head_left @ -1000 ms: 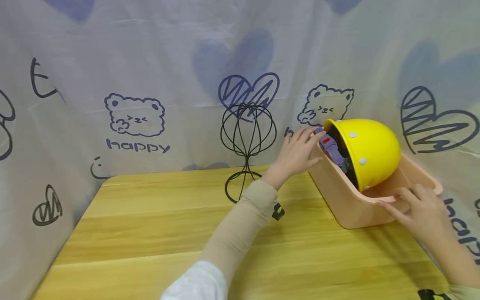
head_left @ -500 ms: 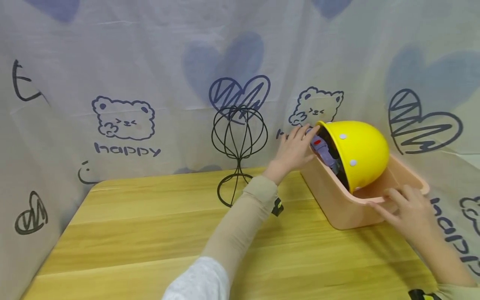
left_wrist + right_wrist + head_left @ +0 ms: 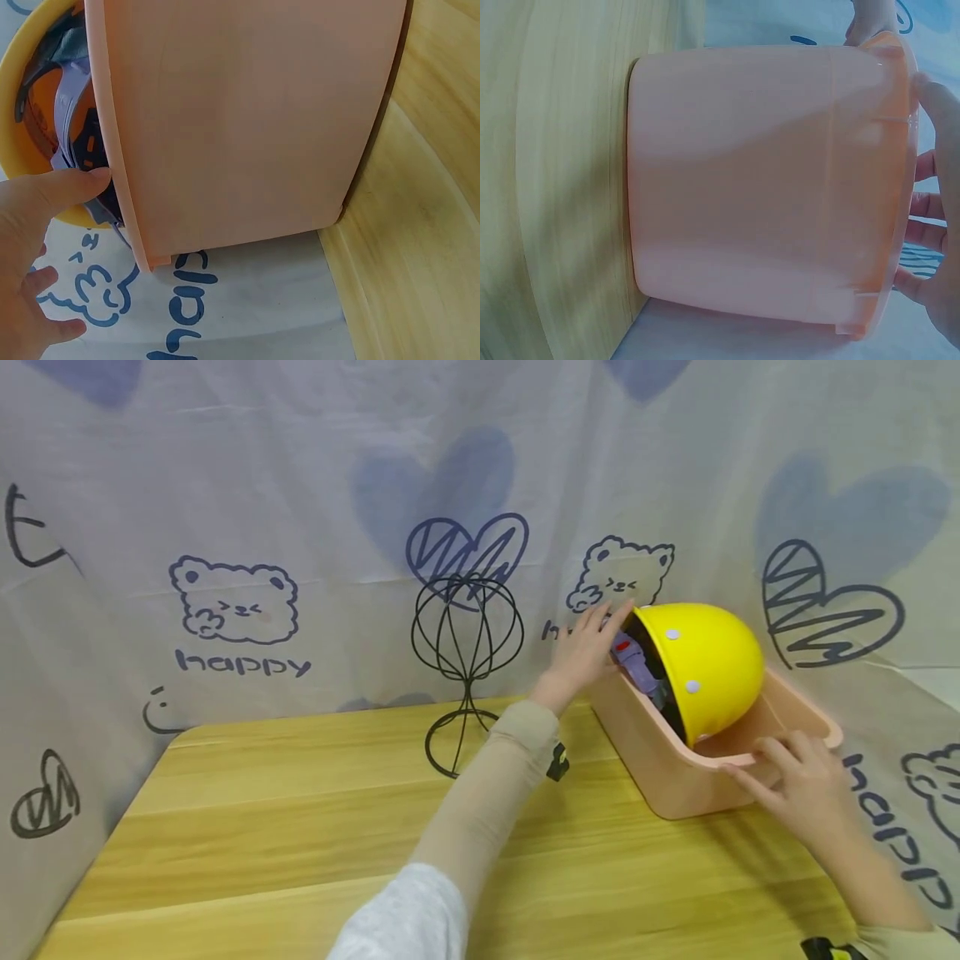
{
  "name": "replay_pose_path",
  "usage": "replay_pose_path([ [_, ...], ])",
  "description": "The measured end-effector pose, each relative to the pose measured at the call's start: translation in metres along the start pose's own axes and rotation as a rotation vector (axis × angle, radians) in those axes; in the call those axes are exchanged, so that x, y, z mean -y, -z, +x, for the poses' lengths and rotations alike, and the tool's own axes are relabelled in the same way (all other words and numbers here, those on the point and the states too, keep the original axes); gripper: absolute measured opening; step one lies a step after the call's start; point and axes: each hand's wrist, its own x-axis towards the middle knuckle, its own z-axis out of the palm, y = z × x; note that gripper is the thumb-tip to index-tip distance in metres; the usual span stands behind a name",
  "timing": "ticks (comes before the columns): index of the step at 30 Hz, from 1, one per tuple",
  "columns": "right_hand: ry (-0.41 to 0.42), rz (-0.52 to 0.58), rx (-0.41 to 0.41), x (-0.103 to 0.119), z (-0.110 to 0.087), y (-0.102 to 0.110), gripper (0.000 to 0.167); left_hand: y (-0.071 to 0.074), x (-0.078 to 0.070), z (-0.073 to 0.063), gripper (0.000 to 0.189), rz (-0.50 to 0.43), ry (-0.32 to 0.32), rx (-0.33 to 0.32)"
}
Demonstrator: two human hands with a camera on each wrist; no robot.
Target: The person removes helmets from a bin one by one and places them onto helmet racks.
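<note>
A yellow hard hat (image 3: 720, 664) lies on its side in a pink plastic bin (image 3: 660, 768), its open underside facing left. Purple straps (image 3: 633, 662) with a red buckle part hang inside it. At the bin's far left corner, my left hand (image 3: 577, 660) reaches to the hat's upper brim with fingers extended. The left wrist view shows that thumb (image 3: 79, 184) against the straps by the bin's rim, other fingers spread. My right hand (image 3: 806, 785) grips the bin's near right rim, thumb (image 3: 930, 94) on one side and fingers (image 3: 928, 204) on the other.
A black wire stand (image 3: 467, 668) with a round cage top stands left of the bin, behind my left forearm. The wooden table (image 3: 262, 827) ends at a printed cloth (image 3: 315, 477) hanging behind it and along both sides.
The head view has panned right, shifting everything leftward. My left fingers have risen to the hat's upper brim, and the thumb is now hidden there. The right hand stays on the rim.
</note>
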Motion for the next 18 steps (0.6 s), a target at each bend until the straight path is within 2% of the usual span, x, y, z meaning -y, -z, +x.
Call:
replay_pose_path([
  [4,-0.001,0.008,0.002,0.0006,-0.0002,-0.0003,0.081,0.0013,0.0015,0.0029,0.102,-0.015,-0.004,0.013],
  [11,0.006,0.015,-0.009,0.0029,0.0006,-0.0021,0.079,0.0033,0.0060,0.0019,0.095,-0.026,-0.061,0.025],
  [18,0.035,0.014,-0.049,0.0025,0.0023,-0.0023,0.089,0.0038,0.0067,-0.0002,0.095,-0.015,-0.176,-0.004],
])
